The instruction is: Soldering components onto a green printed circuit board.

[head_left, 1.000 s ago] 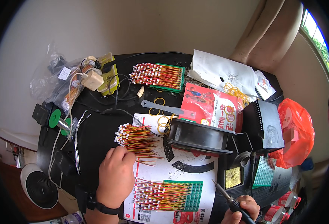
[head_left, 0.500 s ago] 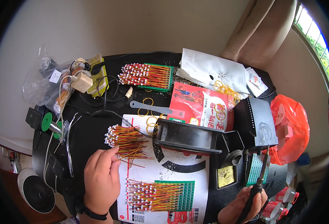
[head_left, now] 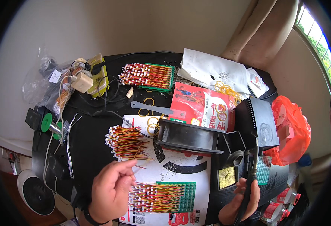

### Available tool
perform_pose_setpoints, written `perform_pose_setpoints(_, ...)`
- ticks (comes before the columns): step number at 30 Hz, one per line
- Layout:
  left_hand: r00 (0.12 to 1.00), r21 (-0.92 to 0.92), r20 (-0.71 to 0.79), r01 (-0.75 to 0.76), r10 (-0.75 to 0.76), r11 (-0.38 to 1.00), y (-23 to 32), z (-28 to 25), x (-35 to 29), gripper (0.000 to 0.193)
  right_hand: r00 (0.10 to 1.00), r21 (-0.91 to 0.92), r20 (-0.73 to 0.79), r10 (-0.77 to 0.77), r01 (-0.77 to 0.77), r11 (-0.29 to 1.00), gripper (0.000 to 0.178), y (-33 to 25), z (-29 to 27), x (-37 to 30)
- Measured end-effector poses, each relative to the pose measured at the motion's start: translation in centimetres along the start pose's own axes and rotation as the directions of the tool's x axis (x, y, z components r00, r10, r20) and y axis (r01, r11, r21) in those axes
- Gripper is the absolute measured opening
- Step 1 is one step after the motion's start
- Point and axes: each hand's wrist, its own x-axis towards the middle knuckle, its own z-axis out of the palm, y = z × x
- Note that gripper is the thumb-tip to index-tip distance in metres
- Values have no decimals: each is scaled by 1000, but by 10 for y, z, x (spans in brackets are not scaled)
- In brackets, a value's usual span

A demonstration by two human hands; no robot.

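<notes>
The head view looks down at both hands (head_left: 111, 192).

soldering iron (head_left: 245, 200) partly below frame

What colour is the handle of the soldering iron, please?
The handle is black; it shows best in the head view.

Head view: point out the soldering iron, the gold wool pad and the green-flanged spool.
Soldering iron (head_left: 248, 194): head view, on its black handle.
Gold wool pad (head_left: 227, 177): head view, middle of its upper surface.
Green-flanged spool (head_left: 55, 128): head view, silver middle between the flanges.
</notes>
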Motion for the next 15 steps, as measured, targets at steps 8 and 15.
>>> perform_pose_setpoints(8,904,-439,408,315,-126,842,2,10,-22,9,996,133,-31,-80,83,988,40,8,-11,-9)
perform_pose_setpoints(15,926,-211,375,44,39,977,3,22,-18,7,972,258,217,-86,27,966,32,-2,-25,-7)
